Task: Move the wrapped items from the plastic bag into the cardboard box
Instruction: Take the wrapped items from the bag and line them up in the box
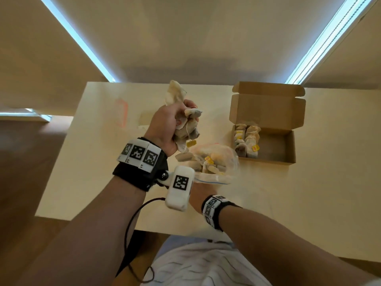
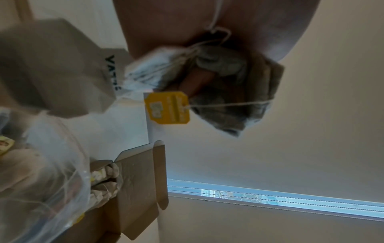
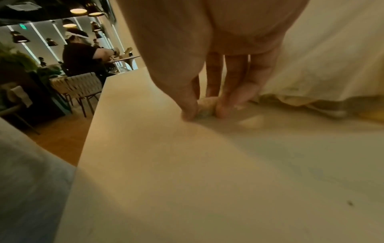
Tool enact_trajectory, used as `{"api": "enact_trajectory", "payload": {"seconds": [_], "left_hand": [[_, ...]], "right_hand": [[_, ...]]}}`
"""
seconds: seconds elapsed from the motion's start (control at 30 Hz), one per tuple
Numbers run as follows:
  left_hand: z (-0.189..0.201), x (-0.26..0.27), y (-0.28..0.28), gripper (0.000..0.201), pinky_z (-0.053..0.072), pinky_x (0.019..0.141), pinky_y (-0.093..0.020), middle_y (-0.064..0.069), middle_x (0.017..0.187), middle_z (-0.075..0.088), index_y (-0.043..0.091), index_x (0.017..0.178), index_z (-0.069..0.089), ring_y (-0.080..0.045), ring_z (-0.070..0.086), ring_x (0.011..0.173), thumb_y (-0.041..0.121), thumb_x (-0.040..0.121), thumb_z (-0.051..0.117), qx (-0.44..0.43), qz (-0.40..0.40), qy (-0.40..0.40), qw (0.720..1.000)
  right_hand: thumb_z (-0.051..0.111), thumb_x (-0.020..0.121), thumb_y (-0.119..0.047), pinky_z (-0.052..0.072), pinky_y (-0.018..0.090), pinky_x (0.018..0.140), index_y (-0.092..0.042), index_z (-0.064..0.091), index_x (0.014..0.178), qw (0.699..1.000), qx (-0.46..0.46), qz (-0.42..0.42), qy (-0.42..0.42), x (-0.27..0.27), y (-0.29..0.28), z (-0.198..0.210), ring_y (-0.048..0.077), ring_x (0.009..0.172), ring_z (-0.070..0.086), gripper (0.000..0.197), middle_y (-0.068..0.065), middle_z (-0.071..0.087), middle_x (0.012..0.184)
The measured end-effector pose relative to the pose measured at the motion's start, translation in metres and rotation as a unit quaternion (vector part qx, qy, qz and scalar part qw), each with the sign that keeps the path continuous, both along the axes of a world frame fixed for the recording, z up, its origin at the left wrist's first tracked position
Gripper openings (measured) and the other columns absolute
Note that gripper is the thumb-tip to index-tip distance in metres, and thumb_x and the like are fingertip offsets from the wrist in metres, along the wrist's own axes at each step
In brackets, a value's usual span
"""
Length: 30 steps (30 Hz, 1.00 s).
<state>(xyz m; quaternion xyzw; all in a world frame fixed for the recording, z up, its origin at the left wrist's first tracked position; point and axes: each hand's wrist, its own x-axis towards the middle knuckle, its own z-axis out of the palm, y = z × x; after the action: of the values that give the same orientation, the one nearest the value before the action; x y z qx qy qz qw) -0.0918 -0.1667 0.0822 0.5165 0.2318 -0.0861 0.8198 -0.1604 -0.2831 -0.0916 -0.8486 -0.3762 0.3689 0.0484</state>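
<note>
My left hand point(image 1: 175, 122) is raised above the table and grips a bunch of wrapped tea bags point(image 1: 188, 129) with strings and a yellow tag point(image 2: 167, 107) hanging from it. The clear plastic bag point(image 1: 221, 156) lies below it with several more tea bags inside. To the right stands the open cardboard box point(image 1: 274, 145), lid up, with several tea bags packed in its left end. My right hand point(image 3: 204, 113) is low on the table at the bag's near side, where thumb and fingers pinch a small beige wrapped item point(image 3: 205, 105). In the head view the wrist camera hides those fingers.
The pale table point(image 1: 86, 182) ends close to my body and at the left. An orange mark point(image 1: 121, 112) is on its far left part. In the right wrist view a person point(image 3: 83, 54) sits at another table beyond a chair point(image 3: 76, 85).
</note>
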Motion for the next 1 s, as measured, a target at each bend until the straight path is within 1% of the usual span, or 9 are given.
{"api": "enact_trajectory", "payload": {"seconds": [0.1,0.23,0.33,0.43,0.57,0.63,0.73,0.83,1.0], "left_hand": [[-0.006,-0.002,0.004,0.022,0.041,0.044,-0.023,-0.005,0.062,0.052,0.011,0.078,0.051,-0.018,0.044,0.041,0.006,0.090,0.034,-0.001,-0.006,0.004,1.000],[-0.012,-0.005,0.005,0.021,0.041,0.044,-0.021,-0.002,0.060,0.051,0.011,0.082,0.050,-0.016,0.041,0.042,0.004,0.091,0.033,0.000,-0.025,0.008,1.000],[-0.019,-0.007,0.004,0.018,0.042,0.046,-0.023,-0.005,0.062,0.052,0.008,0.098,0.053,-0.016,0.045,0.042,0.003,0.095,0.036,0.015,-0.034,0.002,0.999],[-0.029,-0.010,0.001,0.017,0.042,0.042,-0.023,-0.011,0.067,0.047,0.008,0.093,0.059,-0.016,0.046,0.040,0.007,0.098,0.043,0.048,-0.055,0.005,0.997],[-0.044,-0.015,-0.006,0.019,0.046,0.043,-0.022,0.001,0.045,0.051,0.002,0.092,0.066,-0.007,0.056,0.041,0.021,0.096,0.061,0.182,-0.116,0.017,0.976],[-0.054,-0.016,-0.011,0.027,0.050,0.054,-0.027,0.004,0.056,0.065,0.009,0.095,0.071,-0.009,0.062,0.051,0.034,0.088,0.070,0.274,-0.186,0.010,0.943],[-0.061,-0.014,-0.026,0.026,0.055,0.068,-0.039,-0.011,0.077,0.074,0.020,0.090,0.074,-0.020,0.066,0.069,0.043,0.080,0.077,0.327,-0.279,0.012,0.903],[-0.064,-0.008,-0.045,0.019,0.055,0.073,-0.042,-0.009,0.076,0.072,0.015,0.081,0.075,-0.018,0.064,0.069,0.033,0.079,0.081,0.331,-0.290,0.001,0.898],[-0.065,0.001,-0.065,0.020,0.049,0.062,-0.027,-0.004,0.068,0.066,0.005,0.079,0.072,-0.013,0.059,0.064,0.024,0.081,0.079,0.328,-0.259,0.002,0.909]], "right_hand": [[0.040,0.103,-0.016,0.047,0.040,0.089,-0.011,0.056,0.123,0.999,-0.018,-0.033,0.024,0.003,-0.008,-0.003,0.033,0.112,0.058,0.026,0.012,0.060,0.123],[0.055,0.092,-0.027,0.047,0.031,0.068,-0.026,0.057,0.080,0.964,0.071,-0.229,0.115,0.008,-0.025,-0.002,0.022,0.082,0.061,0.013,-0.005,0.062,0.080],[0.065,0.089,-0.016,0.046,0.028,0.054,-0.013,0.066,0.085,0.866,0.167,-0.381,0.279,0.015,-0.045,0.018,0.013,0.057,0.055,0.005,0.004,0.067,0.073],[0.057,0.087,0.008,0.036,0.027,0.051,-0.009,0.061,0.083,0.736,0.280,-0.488,0.376,0.022,-0.068,0.043,0.017,0.055,0.045,0.018,0.009,0.057,0.070],[0.050,0.089,0.013,0.039,0.028,0.055,-0.013,0.058,0.077,0.601,0.396,-0.563,0.406,0.037,-0.093,0.067,0.020,0.063,0.053,0.029,0.007,0.060,0.068],[0.050,0.091,0.011,0.042,0.028,0.054,-0.014,0.057,0.079,0.563,0.434,-0.585,0.390,0.045,-0.103,0.073,0.020,0.067,0.056,0.028,0.006,0.063,0.069],[0.052,0.092,0.008,0.045,0.030,0.059,-0.016,0.057,0.080,0.546,0.458,-0.600,0.363,0.053,-0.114,0.078,0.023,0.075,0.058,0.027,0.007,0.064,0.078],[0.064,0.085,-0.002,0.046,0.033,0.064,-0.013,0.060,0.089,0.553,0.469,-0.585,0.363,0.060,-0.124,0.080,0.030,0.087,0.057,0.013,0.015,0.062,0.095],[0.072,0.087,-0.014,0.049,0.031,0.067,-0.012,0.069,0.100,0.673,0.440,-0.541,0.246,0.071,-0.138,0.077,0.023,0.087,0.064,0.014,0.012,0.070,0.098]]}}
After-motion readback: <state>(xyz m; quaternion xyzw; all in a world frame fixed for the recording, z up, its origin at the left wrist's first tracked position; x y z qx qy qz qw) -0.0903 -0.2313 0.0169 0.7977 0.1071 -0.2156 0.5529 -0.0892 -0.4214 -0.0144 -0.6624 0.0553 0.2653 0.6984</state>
